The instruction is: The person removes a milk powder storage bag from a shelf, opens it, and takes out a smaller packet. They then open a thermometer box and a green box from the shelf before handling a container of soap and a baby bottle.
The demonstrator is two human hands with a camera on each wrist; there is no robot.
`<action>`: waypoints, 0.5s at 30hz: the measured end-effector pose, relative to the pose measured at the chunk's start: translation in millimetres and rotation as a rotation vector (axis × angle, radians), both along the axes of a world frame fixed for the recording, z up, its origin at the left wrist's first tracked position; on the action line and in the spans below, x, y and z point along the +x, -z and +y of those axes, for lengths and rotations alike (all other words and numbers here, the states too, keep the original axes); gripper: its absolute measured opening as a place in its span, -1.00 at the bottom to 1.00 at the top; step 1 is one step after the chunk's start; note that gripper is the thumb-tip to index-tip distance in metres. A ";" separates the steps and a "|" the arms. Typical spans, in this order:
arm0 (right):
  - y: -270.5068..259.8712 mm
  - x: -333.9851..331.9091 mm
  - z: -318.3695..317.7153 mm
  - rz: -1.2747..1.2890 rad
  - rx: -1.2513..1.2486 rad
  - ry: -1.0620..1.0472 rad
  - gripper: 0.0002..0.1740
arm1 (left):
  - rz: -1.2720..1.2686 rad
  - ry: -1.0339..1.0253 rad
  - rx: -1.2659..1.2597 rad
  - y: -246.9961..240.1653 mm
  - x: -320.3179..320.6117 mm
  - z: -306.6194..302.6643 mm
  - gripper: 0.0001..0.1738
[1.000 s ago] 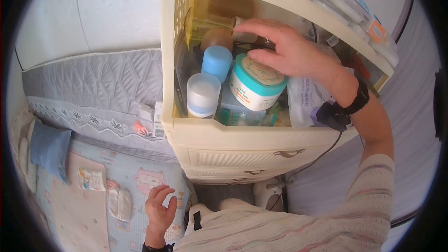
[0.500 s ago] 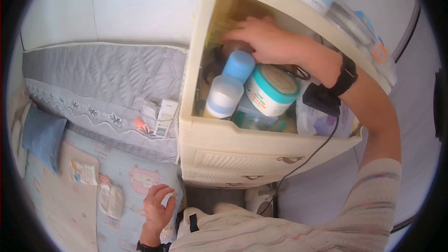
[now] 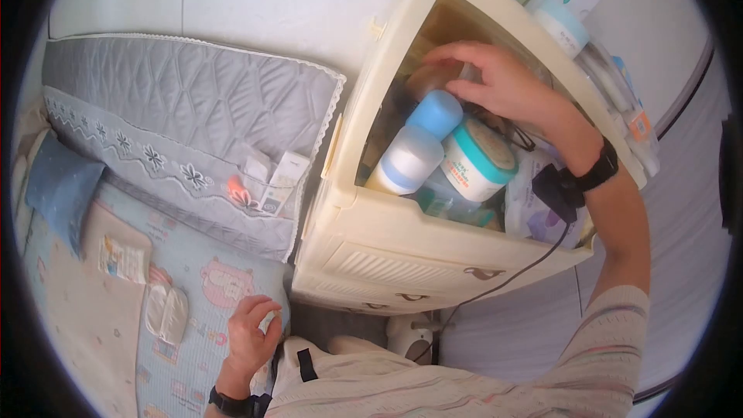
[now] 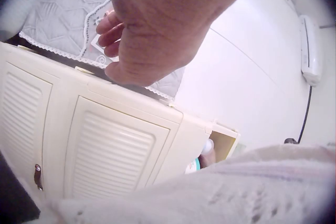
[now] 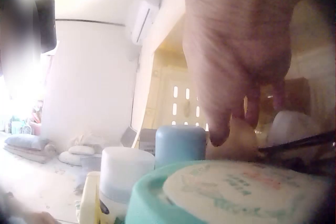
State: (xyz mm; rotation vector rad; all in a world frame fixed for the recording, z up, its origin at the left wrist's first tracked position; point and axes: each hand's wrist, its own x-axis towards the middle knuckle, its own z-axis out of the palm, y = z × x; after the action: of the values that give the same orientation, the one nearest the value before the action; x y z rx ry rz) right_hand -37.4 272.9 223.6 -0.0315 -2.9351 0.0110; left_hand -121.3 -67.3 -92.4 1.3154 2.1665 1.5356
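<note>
My right hand (image 3: 499, 81) reaches into the top compartment of a cream plastic drawer cabinet (image 3: 379, 217). Its thumb and fingers stand spread at a brownish rounded item (image 3: 433, 77), partly covered by the hand. In front of that item are a blue-capped bottle (image 3: 435, 114) and a white-capped bottle (image 3: 408, 161). A white jar with a teal lid (image 3: 478, 161) lies just below the wrist; in the right wrist view its lid (image 5: 247, 187) fills the foreground. My left hand (image 3: 251, 337) hangs loosely curled above the bed, holding nothing.
A purple-white packet (image 3: 542, 209) lies at the compartment's right. More jars (image 3: 561, 27) and packs crowd the cabinet top. Left of it stands a grey quilted bed bumper (image 3: 193, 101), with a blue pillow (image 3: 66, 190) below. A cable (image 3: 503, 286) hangs from my right wrist.
The right hand has moved from above the teal-lidded jar deeper in, to the brownish item behind the blue-capped bottle. The head view has shifted and tilted. The left hand stays loosely curled.
</note>
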 end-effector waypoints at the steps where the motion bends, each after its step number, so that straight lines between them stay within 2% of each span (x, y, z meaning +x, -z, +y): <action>1: -5.0 3.2 -14.8 -0.002 -0.085 0.130 -0.61 | -0.002 0.004 -0.003 0.1 0.2 0.0 -0.79; 2: -6.2 6.1 -22.9 -0.002 -0.171 0.261 -0.63 | -0.012 0.005 -0.008 0.1 0.5 0.1 -0.79; 3: -3.7 8.7 -23.7 -0.002 -0.177 0.267 -0.63 | -0.021 0.008 -0.015 0.1 0.5 -0.1 -0.79; 5: 0.6 14.3 -23.4 0.023 -0.352 0.101 -0.63 | -0.022 0.016 -0.016 2.9 0.5 0.2 -0.80; 6: 1.9 16.1 -23.8 0.027 -0.360 0.111 -0.63 | -0.024 0.020 -0.011 4.1 0.1 0.7 -0.80; 8: 4.7 18.8 -25.8 -0.005 -0.037 -0.058 -0.60 | -0.023 0.034 -0.019 4.2 1.1 2.3 -0.79; 11: 9.9 17.2 -23.2 -0.038 0.063 -0.031 -0.56 | -0.012 0.038 -0.017 5.1 4.0 6.1 -0.78; 15: 11.6 16.9 -33.1 -0.031 0.050 0.014 -0.56 | -0.026 0.047 -0.027 7.1 8.1 9.9 -0.75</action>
State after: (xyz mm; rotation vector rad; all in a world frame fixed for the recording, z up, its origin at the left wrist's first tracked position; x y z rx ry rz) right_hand -20.5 239.8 212.0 -0.0446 -2.9645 -0.0650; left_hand -113.2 -57.4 -99.5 1.3209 2.1187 1.4919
